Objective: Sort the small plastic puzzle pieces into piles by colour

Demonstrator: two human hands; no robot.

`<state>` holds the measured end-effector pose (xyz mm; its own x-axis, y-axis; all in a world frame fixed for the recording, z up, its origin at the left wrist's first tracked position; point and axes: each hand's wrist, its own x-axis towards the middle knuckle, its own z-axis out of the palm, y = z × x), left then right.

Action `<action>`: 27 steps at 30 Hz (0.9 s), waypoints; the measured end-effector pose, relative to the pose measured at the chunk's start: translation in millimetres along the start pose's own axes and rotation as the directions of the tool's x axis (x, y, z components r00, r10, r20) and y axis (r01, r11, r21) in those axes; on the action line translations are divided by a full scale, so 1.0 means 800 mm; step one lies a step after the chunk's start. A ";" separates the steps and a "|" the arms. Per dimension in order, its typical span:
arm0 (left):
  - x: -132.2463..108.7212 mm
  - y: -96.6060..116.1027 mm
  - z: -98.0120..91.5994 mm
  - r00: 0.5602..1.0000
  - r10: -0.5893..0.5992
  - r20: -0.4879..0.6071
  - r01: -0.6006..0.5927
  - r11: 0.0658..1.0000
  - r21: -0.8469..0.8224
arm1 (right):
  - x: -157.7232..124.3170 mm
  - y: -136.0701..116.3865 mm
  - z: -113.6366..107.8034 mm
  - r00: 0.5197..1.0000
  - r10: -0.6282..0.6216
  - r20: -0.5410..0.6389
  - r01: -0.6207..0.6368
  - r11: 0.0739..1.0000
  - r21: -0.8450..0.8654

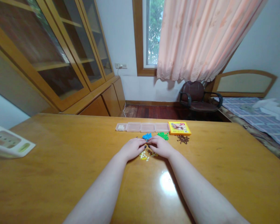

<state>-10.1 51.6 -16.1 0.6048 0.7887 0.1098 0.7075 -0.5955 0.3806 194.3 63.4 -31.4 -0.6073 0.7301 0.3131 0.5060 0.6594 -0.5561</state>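
Head view: yellow pieces lie between left hand and right hand.

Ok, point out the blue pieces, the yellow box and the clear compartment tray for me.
blue pieces (147, 136), head view, middle of the pile.
yellow box (179, 128), head view, centre of the lid.
clear compartment tray (147, 127), head view, a middle compartment.

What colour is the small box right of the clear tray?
Yellow-orange box with a printed lid, head view.
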 end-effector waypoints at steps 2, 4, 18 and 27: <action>0.000 -0.003 0.001 1.000 -0.012 0.004 0.012 1.000 0.011 | 0.000 0.000 -0.001 1.000 0.009 -0.011 -0.009 1.000 0.001; -0.001 -0.005 -0.001 0.999 -0.036 -0.009 0.036 0.999 0.027 | 0.001 -0.002 -0.003 0.998 0.037 -0.047 -0.039 0.999 -0.033; 0.001 -0.008 0.005 0.988 -0.139 -0.066 0.143 0.988 0.055 | 0.002 0.007 0.002 0.993 0.082 -0.080 -0.089 0.993 -0.081; 0.001 0.008 -0.002 0.999 0.039 0.018 -0.039 0.998 0.039 | 0.004 0.010 -0.003 0.940 0.200 -0.276 -0.251 0.954 -0.162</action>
<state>-5.9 48.5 -12.3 0.6380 0.7624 0.1082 0.6969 -0.6314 0.3401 197.9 71.2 -33.0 -0.3004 0.8679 0.3955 0.7344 0.4751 -0.4847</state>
